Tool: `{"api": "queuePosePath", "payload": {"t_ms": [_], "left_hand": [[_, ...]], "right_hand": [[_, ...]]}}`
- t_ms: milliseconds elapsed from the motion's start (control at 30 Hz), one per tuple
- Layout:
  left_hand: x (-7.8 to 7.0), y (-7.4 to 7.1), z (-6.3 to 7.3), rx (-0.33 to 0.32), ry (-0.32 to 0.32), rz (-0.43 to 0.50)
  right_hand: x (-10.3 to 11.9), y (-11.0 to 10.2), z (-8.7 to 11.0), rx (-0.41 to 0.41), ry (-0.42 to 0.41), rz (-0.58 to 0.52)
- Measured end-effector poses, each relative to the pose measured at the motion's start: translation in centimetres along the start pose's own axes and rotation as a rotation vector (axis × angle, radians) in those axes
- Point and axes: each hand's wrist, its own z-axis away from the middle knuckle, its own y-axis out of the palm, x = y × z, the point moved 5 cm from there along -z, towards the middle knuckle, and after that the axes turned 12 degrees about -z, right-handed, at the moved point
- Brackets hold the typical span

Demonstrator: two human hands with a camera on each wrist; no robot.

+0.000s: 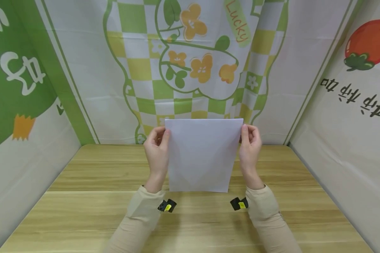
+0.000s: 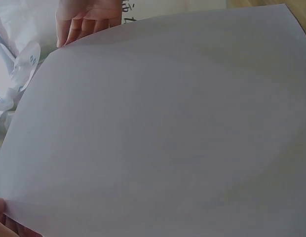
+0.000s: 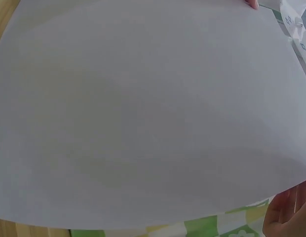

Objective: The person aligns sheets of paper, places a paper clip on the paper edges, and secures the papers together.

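A blank white sheet of paper point(image 1: 201, 154) is held up before me in the head view, its broad face towards me. My left hand point(image 1: 157, 149) pinches its upper left edge, thumb on the near face and fingers behind. At the upper right corner my right hand point(image 1: 250, 147) grips the opposite edge in the same way. The paper point(image 2: 158, 118) fills most of the left wrist view, with the right hand point(image 2: 89, 19) at its far edge. It also covers most of the right wrist view, where part of my right hand point(image 3: 291, 212) shows at the lower right.
Below the hands lies a wood-grain table point(image 1: 92, 211). A green and yellow checkered curtain point(image 1: 190, 95) hangs behind it, with printed cloth walls point(image 1: 342, 140) on both sides. Each sleeve cuff carries a small black device point(image 1: 167, 205) with a yellow mark.
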Motion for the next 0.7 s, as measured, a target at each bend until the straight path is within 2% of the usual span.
{"api": "queuePosePath", "payload": {"t_ms": [200,467,700], "left_hand": [[-0.1,0.1,0.0,-0.004,0.007,-0.001],[-0.4,0.0,0.2,-0.004,0.008,0.007],[-0.3,0.0,0.2,0.004,0.015,0.019]], "right_hand": [[0.1,-0.6,0.1,0.001,0.037,0.012],[-1.2,-1.9,-0.3,-0.026,0.037,0.014],[-2.4,-3.3,-0.5,-0.028,0.084,0.074]]}}
